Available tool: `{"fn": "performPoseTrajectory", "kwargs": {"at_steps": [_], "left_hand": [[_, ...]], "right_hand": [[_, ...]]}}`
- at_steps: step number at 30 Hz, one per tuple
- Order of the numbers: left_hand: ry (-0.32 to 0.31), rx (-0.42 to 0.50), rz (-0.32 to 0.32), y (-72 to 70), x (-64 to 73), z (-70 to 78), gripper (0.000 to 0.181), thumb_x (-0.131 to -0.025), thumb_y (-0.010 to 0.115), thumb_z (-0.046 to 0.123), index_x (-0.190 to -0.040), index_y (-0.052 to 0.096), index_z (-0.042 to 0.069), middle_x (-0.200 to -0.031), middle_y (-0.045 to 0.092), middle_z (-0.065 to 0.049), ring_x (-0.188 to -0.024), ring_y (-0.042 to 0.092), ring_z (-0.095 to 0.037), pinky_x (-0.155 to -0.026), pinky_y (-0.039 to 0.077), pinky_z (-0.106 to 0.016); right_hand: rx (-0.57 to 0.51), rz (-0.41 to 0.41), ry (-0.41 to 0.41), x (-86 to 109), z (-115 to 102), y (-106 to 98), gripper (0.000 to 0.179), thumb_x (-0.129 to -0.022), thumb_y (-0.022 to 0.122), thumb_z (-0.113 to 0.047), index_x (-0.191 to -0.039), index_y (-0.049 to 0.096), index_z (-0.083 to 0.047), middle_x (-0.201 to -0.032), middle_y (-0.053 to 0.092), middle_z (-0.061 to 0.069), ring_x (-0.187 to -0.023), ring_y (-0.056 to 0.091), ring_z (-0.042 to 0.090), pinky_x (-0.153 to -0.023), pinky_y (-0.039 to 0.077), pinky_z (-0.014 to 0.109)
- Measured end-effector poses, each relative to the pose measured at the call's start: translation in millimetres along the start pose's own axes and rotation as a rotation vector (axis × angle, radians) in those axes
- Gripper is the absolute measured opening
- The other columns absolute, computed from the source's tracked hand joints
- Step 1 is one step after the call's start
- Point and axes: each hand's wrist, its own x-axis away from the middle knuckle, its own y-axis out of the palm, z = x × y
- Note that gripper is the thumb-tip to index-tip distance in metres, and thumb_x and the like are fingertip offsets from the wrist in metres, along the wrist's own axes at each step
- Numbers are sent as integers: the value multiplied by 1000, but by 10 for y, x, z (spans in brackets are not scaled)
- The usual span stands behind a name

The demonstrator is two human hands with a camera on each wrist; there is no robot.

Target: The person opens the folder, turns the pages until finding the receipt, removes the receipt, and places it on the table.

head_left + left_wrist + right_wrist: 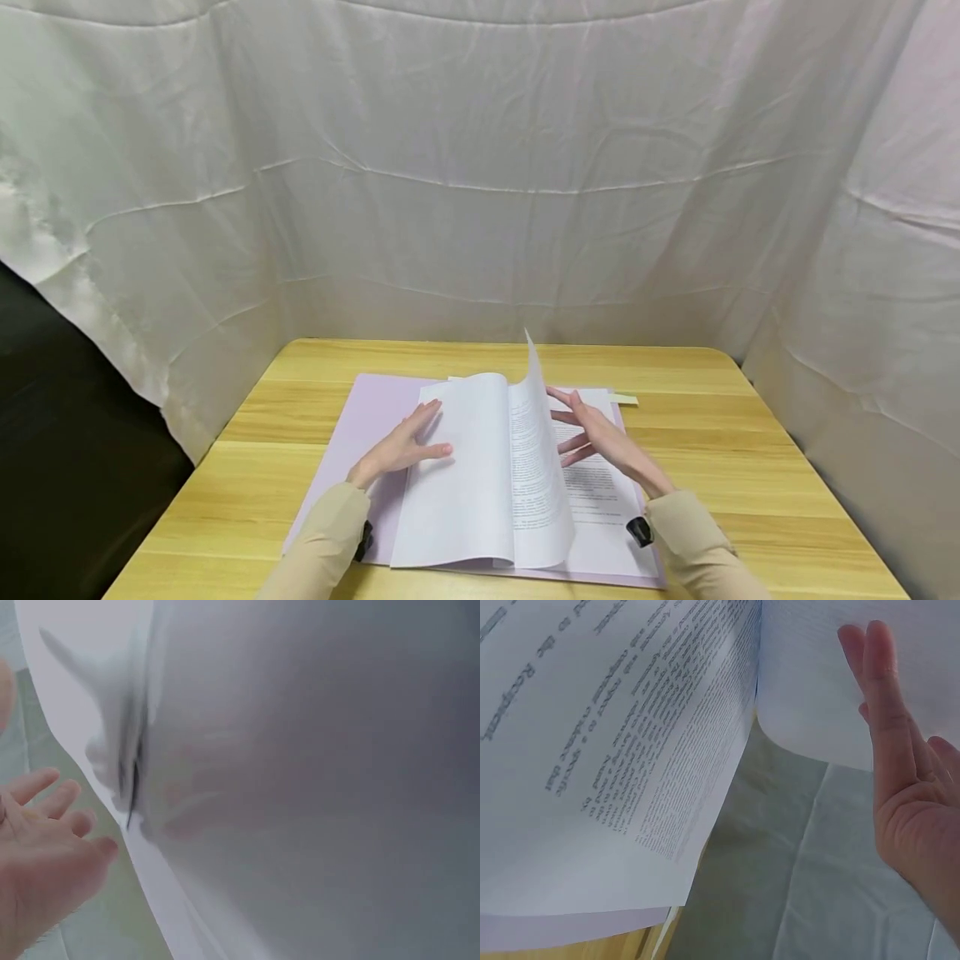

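A stack of printed sheets lies spread in a lilac folder [337,483]. Turned pages [461,492], blank side up, curve over the left half. One printed sheet [536,475] stands raised near the middle. My left hand [401,446] is over the left edge of the turned pages, fingers and thumb spread; whether it touches them I cannot tell. Behind the raised sheet, on its right, is my right hand [600,437] with fingers extended and tips partly hidden. In the right wrist view those straight fingers [889,712] are against or close to the sheet's blank side [810,712].
Underneath is a light wooden table [750,467]. A pale tab [624,400] sticks out at the folder's upper right. Pale curtains [510,208] hang behind and on both sides, with a black area [75,450] at lower left.
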Motion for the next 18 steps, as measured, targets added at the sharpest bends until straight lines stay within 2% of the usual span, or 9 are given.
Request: {"fn": "performPoseTrajectory", "kwargs": {"at_steps": [5,8,11,13,16,18], "left_hand": [[-21,108,51,43,-35,117,84,-94,71,37,-159,28,8,-167,25,-17,-156,17,-41,-125,17,-64],[14,177,61,64,-56,177,78,-97,68,32,-158,30,5,-165,29,-18,-155,18,-42,-125,17,-65],[60,274,47,83,-81,239,72,-100,64,27,-156,30,-2,-162,35,-22,-154,24,-41,-126,21,-60],[83,334,33,99,-101,279,68,-101,61,25,-155,31,-5,-158,40,-24,-150,33,-41,-124,29,-55],[93,399,6,123,-124,336,61,-104,57,23,-152,35,-7,-151,49,-25,-143,45,-40,-119,39,-50],[91,432,-16,141,-137,367,58,-105,55,22,-151,36,-8,-148,52,-26,-140,49,-39,-118,41,-48]], "right_hand": [[-11,-45,-18,-21,-6,29,65,-109,9,-52,-163,16,-15,-156,35,34,-104,73,43,-80,63,49],[-5,-55,-24,-25,-14,46,66,-109,9,-52,-163,16,-15,-156,35,32,-105,72,43,-80,63,50],[6,-59,-25,-29,-23,61,66,-109,10,-52,-163,15,-14,-157,35,32,-105,72,43,-80,63,51],[13,-58,-25,-29,-32,71,67,-109,10,-52,-163,16,-13,-157,35,32,-105,72,44,-81,62,54],[23,-52,-20,-33,-45,85,66,-109,11,-52,-162,17,-12,-157,34,32,-104,72,45,-81,61,56],[33,-48,-16,-34,-52,94,66,-109,12,-51,-162,17,-12,-157,35,32,-104,72,44,-81,62,55]]}}
